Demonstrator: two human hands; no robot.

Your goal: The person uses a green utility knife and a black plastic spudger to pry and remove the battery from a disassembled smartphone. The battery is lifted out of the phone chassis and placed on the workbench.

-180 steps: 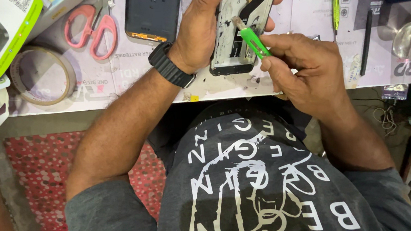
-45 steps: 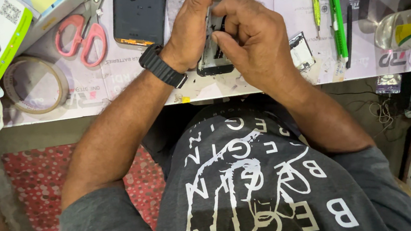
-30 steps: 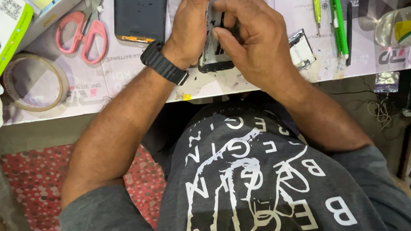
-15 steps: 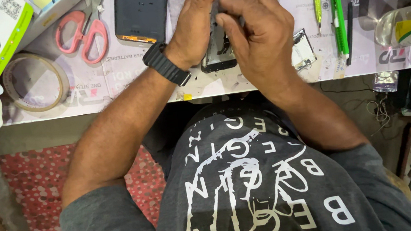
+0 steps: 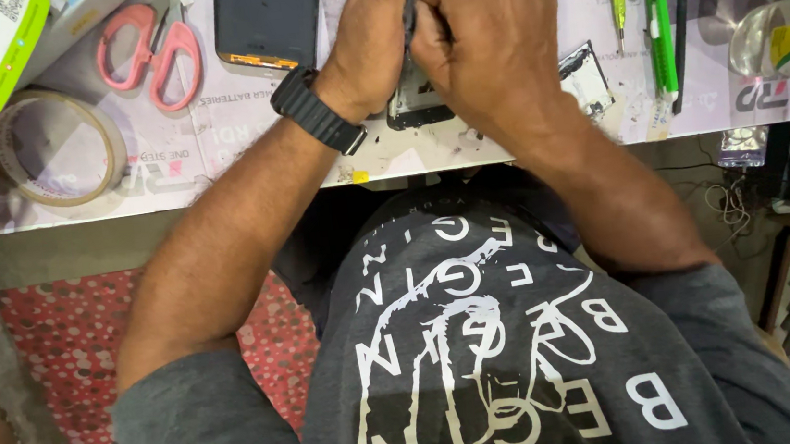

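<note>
Head view
Grip: left hand point(image 5: 377, 35) and right hand point(image 5: 484, 40) both closed around an opened phone point(image 5: 417, 104), bracing it from two sides, lower end resting on the mat.
Phone: near the bench's front edge, mostly hidden by fingers.
Set aside: green tool point(image 5: 657, 18) right; pink scissors point(image 5: 151, 47), dark back cover point(image 5: 267, 17), tape roll point(image 5: 60, 148) left.
Surface: pale printed mat point(image 5: 242, 140).
Room: red patterned floor point(image 5: 60, 351) below.

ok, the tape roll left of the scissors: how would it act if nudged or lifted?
The tape roll lies flat on the worktop, so a nudge would probably slide it, not roll it. It is a thin, open ring, likely light and easy to pinch. Stood on edge, it could roll away.
</note>
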